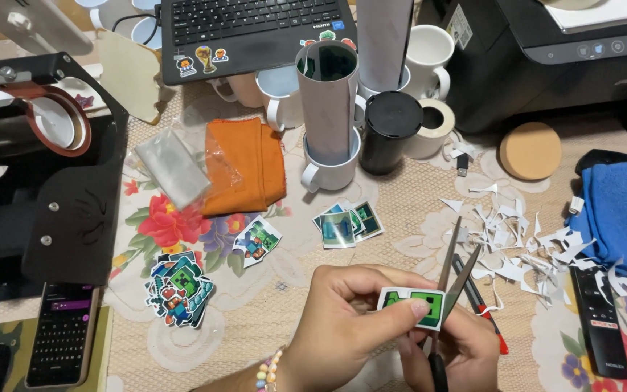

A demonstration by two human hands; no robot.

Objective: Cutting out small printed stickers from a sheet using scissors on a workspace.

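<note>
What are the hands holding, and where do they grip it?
The left hand pinches a small green-and-white printed sticker by its lower edge, thumb on front. The right hand holds dark metal scissors by the handles, blades open around the sticker's right end.

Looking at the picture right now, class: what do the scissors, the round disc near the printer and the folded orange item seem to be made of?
Scissors: metal blades, dull grey sheen.
Round disc: probably cork, matte speckled tan.
Orange item: cloth, soft folds, matte.
</note>
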